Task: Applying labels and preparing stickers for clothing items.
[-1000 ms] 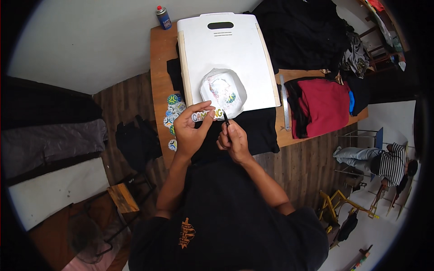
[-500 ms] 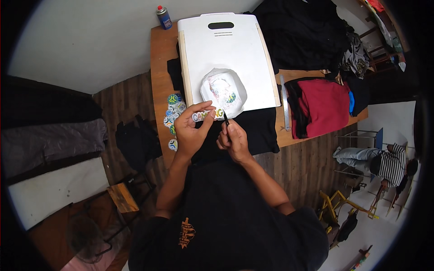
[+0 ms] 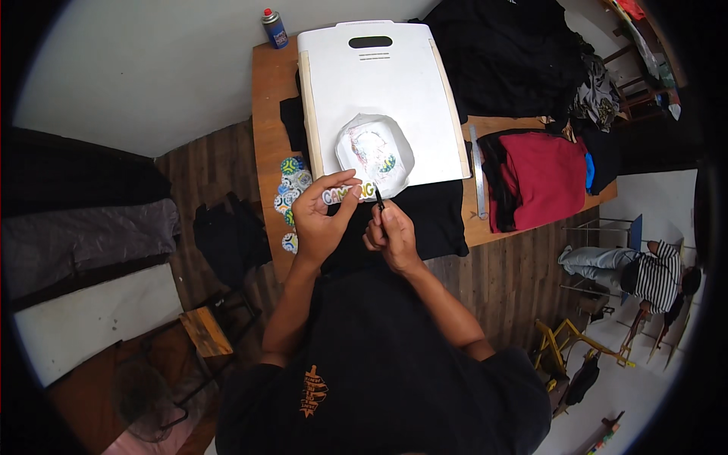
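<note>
Between the thumb and fingers of my left hand (image 3: pixel 322 218) is a white-edged cutout with colourful letters (image 3: pixel 337 195). My right hand (image 3: pixel 393 236) is closed on a slim black tool (image 3: pixel 379 199), whose tip meets the right end of the cutout; whether it is a knife or small scissors I cannot tell. Just beyond my hands a shallow white octagonal dish (image 3: pixel 404 144) rests on a white board (image 3: pixel 383 87). Inside the dish lie thin scraps and a round green-and-blue piece (image 3: pixel 387 164). Several round printed cutouts (image 3: pixel 290 199) lie on the table left of my left hand.
A wooden table (image 3: pixel 267 91) carries a blue spray can with a red cap (image 3: pixel 274 29), black cloth (image 3: pixel 523 61), folded dark-red cloth (image 3: pixel 542 178) and a metal ruler (image 3: pixel 479 174). A person in a striped top (image 3: pixel 658 280) is at the far right. A fan (image 3: pixel 148 402) stands lower left.
</note>
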{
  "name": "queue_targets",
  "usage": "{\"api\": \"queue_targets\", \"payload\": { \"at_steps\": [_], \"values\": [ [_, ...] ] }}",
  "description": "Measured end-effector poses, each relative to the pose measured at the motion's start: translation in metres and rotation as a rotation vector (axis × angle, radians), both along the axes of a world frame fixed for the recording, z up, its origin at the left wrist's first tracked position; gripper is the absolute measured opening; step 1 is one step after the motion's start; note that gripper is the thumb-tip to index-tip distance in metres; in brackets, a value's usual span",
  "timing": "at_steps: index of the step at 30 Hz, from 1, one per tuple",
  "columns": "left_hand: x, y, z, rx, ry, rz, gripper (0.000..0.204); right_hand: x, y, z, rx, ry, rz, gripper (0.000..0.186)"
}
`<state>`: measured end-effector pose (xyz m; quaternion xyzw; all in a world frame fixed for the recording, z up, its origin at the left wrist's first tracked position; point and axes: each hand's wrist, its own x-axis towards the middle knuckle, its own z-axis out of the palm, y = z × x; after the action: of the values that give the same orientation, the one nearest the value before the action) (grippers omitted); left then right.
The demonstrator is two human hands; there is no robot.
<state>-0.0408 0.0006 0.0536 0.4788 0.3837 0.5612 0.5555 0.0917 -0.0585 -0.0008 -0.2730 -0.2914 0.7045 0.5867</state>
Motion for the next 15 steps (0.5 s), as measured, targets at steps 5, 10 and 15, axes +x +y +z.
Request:
{"api": "queue_targets", "payload": {
  "at_steps": [5,10,15],
  "values": [
    [0.0002,0.0000,-0.0001,-0.001,-0.001,0.002,0.027,-0.0010,0.0005,0.0004,0.008,-0.004,-0.004,0.028],
    [0.0001,-0.0003,0.0009,-0.005,0.007,-0.006,0.028,-0.0007,0.0008,-0.0016,0.008,-0.009,-0.010,0.028],
    [-0.0002,-0.0006,0.0003,-0.004,0.008,-0.006,0.028,-0.0017,0.0011,0.0028,0.001,-0.011,-0.018,0.028]
  ]
}}
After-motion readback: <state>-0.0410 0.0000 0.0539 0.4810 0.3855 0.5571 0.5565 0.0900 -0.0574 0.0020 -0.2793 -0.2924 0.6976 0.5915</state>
